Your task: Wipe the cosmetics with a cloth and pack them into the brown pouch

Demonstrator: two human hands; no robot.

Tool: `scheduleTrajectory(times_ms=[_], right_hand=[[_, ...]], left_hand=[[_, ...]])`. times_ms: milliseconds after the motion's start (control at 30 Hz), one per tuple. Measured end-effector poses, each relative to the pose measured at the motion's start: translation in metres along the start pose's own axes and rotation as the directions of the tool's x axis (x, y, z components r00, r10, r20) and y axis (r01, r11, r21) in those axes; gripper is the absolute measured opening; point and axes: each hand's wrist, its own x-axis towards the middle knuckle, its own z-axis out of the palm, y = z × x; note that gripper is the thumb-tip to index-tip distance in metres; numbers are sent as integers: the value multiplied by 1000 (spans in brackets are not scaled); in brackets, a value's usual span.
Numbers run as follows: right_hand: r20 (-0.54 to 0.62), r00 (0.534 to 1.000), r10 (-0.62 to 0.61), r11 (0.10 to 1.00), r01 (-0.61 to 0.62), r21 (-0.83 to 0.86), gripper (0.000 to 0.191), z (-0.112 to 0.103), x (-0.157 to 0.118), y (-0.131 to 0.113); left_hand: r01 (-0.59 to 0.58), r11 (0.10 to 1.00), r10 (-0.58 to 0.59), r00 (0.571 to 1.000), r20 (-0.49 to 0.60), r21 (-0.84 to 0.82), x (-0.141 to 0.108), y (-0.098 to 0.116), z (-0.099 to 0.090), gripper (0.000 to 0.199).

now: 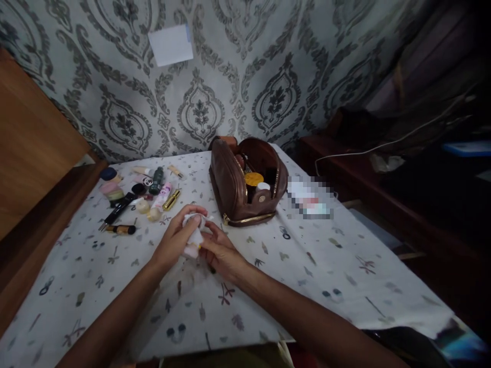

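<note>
Head view: 2 bare hands grip a small white bundle over a patterned tablecloth (pixel 326 286).
Past the hands stands an unzipped brown bag (pixel 227 184); left of it lie loosely grouped cosmetics, including a gold tube (pixel 171 200). The left hand (pixel 172 236) is clamped on the white bundle (pixel 194 236), thumb pressed over its upper part; the right hand (pixel 226 258) pinches its lower edge, near 1 tiny yellow spot (pixel 200 247). Whether it is tissue or cloth, or wraps anything, is unclear. Good handling probably means the left hand steadying it, light right fingertips turning or smoothing it, and both staying low so nothing drops far.
</note>
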Motion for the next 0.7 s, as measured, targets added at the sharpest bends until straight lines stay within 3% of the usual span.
scheduleTrajectory(times_ms=[100,267,367,500,600,700], right_hand=[[-28,996,-90,996,89,-4,67,-2,1,-2],[-17,983,-183,980,181,-84,71,-5,2,-1],[8,976,-216,967,215,-139,79,-6,2,0],[25,968,-249,941,248,-230,82,-5,-3,-5],[49,953,-299,908,300,-292,74,-4,-16,-25],[93,900,-426,828,430,-360,64,-3,-33,-68]], left_hand=[[-70,982,67,997,25,176,-8,2,0,35],[-200,918,226,973,-39,343,-15,-6,1,32],[-198,927,256,955,-149,318,-13,-15,3,31],[-112,982,152,946,-287,150,-7,-16,6,35],[-101,993,116,924,-365,60,3,-6,6,35],[-132,973,190,922,-336,187,18,11,6,33]])
